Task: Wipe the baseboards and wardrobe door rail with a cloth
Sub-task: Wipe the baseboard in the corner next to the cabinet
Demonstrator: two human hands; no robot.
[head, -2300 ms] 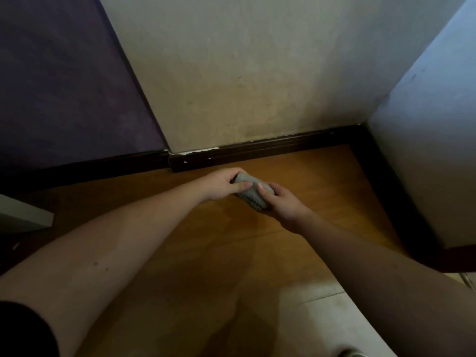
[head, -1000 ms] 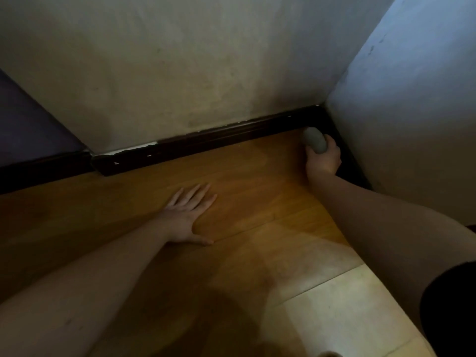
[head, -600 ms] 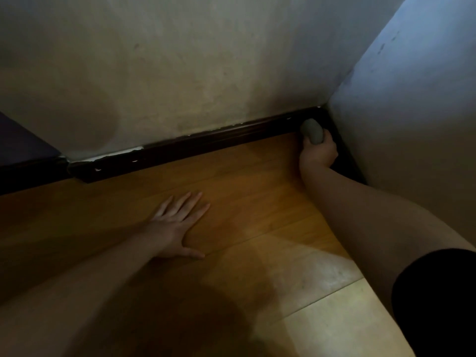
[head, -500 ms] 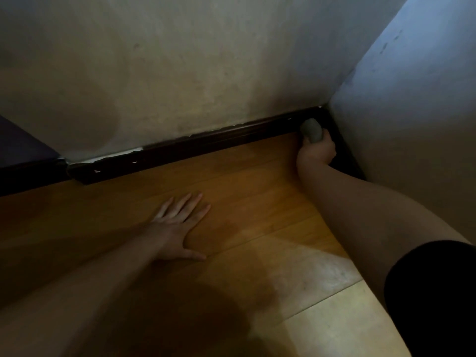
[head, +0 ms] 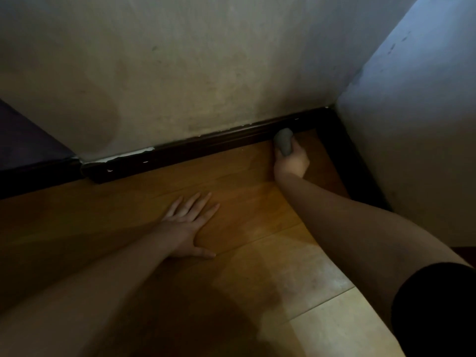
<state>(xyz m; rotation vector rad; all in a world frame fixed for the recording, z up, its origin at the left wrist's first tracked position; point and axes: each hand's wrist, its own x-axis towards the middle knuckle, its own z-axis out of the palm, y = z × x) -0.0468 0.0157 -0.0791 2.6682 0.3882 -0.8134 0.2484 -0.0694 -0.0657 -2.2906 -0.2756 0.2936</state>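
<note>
Pressing against the dark baseboard (head: 231,141), a balled grey cloth (head: 283,141) is shown held in the right hand (head: 291,163), whose grip is closed around the lower part of the wad, with the rounded top protruding towards the wall. The point of contact lies a short way left of the room's corner, where a second baseboard run (head: 358,171) turns back along the right-hand wall. The long axis of the contacted board is seen to run from that corner down and leftward across the frame, ending at a chipped joint (head: 128,155) beneath flaking paint. From the grip, therefore, nearly all of this board extends to the left, and only a short stub remains to the right. The left hand (head: 189,225) is laid flat on the wooden floor (head: 244,202), fingers straight and spread, holding nothing and evidently serving as a prop; it lies well short of the board. The right hand is thus the nearer by far. In the dim light it cannot be settled whether the cloth touches the board's face alone or also its top edge. No wardrobe door rail is visible.
</note>
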